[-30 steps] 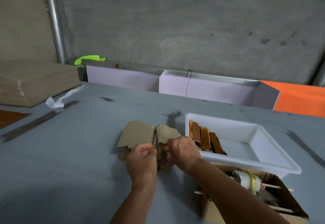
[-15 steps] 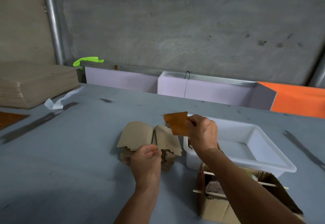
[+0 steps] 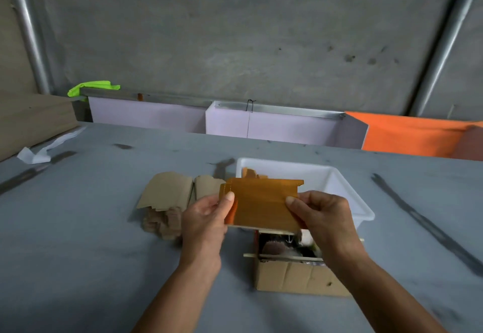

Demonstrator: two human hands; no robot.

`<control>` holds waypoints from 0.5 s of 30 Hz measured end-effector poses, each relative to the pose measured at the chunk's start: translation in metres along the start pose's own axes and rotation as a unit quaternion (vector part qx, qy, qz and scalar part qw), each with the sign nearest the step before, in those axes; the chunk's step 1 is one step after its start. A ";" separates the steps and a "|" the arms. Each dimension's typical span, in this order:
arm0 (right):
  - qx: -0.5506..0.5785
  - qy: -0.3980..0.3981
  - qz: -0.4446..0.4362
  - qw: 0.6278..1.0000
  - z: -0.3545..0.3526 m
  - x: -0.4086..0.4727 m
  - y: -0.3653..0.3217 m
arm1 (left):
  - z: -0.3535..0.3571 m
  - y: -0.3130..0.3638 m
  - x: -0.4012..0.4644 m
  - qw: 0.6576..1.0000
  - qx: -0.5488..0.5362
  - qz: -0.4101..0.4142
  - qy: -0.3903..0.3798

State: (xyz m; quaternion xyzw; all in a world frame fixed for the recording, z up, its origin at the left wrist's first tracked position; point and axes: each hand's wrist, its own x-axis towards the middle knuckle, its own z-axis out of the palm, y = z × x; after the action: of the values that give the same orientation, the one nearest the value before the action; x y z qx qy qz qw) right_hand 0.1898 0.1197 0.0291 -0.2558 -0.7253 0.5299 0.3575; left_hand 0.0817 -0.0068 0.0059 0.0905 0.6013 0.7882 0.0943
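1. Open table (image 3: 78,228) left of the left hand (image 3: 203,217): room to swing wide.
2. White tub (image 3: 352,194) just beyond the right hand (image 3: 324,215); rim likely to snag a lowered corner.
3. Cardboard box (image 3: 292,275) under the right wrist, sticks (image 3: 251,255) jutting; risks catching.
4. Brown stack (image 3: 167,191) beside the left knuckles; easily toppled.
5. Orange sheet (image 3: 261,202) pinched at each end between the hands, above the box; may buckle if squeezed.

The left hand (image 3: 206,217) has left the brown card pile (image 3: 167,196) and come up to pinch the orange card (image 3: 261,204) at its 9 o'clock edge, while the right hand (image 3: 324,215) has brought the card closer and now pinches it at 3 o'clock.
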 end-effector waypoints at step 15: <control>-0.011 -0.010 -0.078 0.997 -0.083 -0.076 0.026 | -0.008 -0.034 -0.066 0.970 0.133 0.045 -0.197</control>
State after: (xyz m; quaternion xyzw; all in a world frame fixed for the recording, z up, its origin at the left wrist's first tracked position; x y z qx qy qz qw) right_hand 0.3021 0.1194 0.0005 -0.1970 -0.7526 0.4943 0.3879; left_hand 0.1445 -0.0222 -0.0313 0.2821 0.6658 0.6713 0.1624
